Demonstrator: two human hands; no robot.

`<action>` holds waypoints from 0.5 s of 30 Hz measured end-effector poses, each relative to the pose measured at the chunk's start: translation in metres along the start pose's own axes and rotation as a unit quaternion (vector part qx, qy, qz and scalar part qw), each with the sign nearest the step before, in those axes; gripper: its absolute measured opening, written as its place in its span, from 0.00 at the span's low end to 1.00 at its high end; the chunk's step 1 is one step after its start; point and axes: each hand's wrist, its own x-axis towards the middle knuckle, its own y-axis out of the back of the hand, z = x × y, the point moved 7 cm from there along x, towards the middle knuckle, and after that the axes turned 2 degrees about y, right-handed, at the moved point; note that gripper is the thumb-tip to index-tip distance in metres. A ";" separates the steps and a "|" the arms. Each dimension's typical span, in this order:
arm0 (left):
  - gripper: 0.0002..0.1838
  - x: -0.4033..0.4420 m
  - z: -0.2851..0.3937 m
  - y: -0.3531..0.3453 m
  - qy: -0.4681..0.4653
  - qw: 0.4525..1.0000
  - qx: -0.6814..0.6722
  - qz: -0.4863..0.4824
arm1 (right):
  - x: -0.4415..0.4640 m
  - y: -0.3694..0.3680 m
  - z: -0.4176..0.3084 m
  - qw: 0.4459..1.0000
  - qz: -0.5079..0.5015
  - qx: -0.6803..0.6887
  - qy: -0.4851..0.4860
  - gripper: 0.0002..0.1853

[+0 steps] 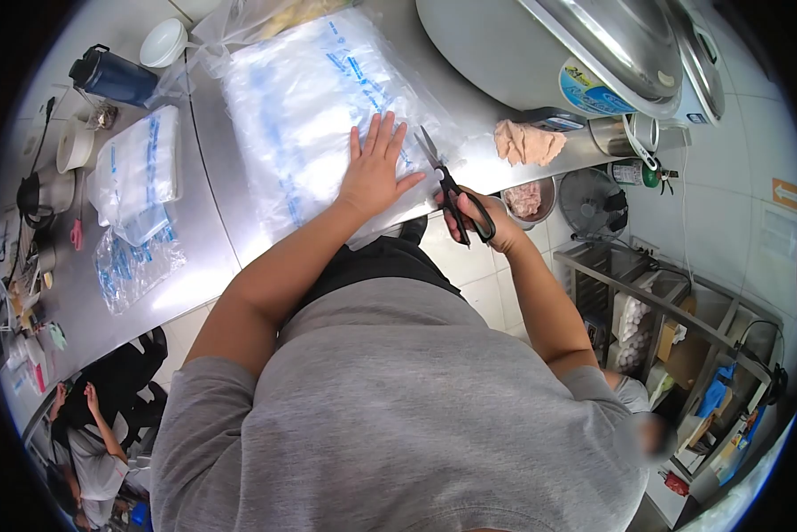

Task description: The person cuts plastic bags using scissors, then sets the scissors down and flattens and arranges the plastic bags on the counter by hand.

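Note:
My left hand (376,168) lies flat, fingers spread, on a large pack of clear plastic bags with blue print (296,97) on the steel table. In my right hand (489,222), just off the table's near edge, is a pair of black-handled scissors (446,182). Its blades are parted and point up and away, close to the pack's right side. A flattened lump of pink, meat-like paste (529,144) rests on the table beyond the scissors. Below it, a metal bowl (550,197) holds more pink paste.
A big lidded container (487,62) occupies the far right. Leftward are a smaller bag stack (137,168), a crumpled clear wrapper (137,270), a dark tumbler (115,75) and a white bowl (163,43). A fan (589,202) and a metal rack (647,288) stand right. Another person (97,461) is lower left.

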 end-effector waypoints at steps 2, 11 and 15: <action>0.46 0.001 0.002 0.001 -0.002 1.000 0.007 -0.014 | 0.004 -0.005 0.006 0.999 -0.010 0.032 0.004 0.36; 0.49 -0.001 0.001 0.001 -0.012 1.000 -0.025 0.006 | 0.020 -0.020 0.012 0.971 -0.100 0.214 0.031 0.45; 0.49 -0.001 0.001 0.001 -0.010 1.000 -0.021 0.006 | 0.029 -0.027 0.010 0.965 -0.098 0.239 0.036 0.45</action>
